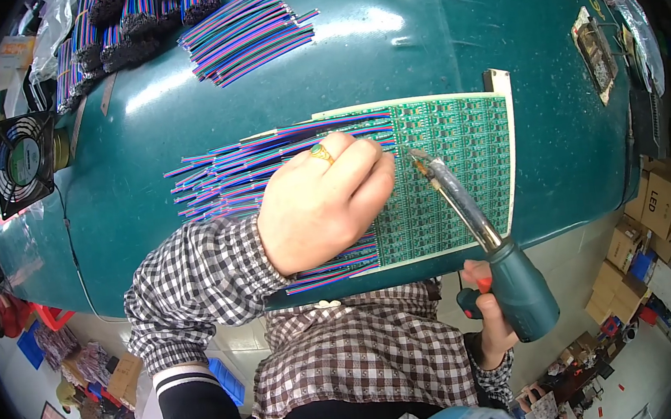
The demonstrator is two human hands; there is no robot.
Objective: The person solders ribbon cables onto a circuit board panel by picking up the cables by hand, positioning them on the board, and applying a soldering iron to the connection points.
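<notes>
My left hand (322,199), with a gold ring on it, is closed over the left part of a green circuit board panel (460,188). Its fingertips pinch together at the panel's surface; whatever lies between them is hidden. Flat multicoloured wires (222,176) reach leftward from the panel and pass under this hand. In my right hand (490,320) is a soldering gun (524,292) with a dark green body, gripped at its handle. Its metal barrel slants up and left, and the tip (419,164) is over the panel just right of my left fingers. Whether the tip touches is unclear.
More wires (252,34) lie loose at the far side of the green table, with tied wire bundles (127,15) at far left. A small black fan (24,164) stands on the left. A dirty metal-edged tray (596,55) sits far right. Cardboard boxes (650,205) are stacked beyond the right edge.
</notes>
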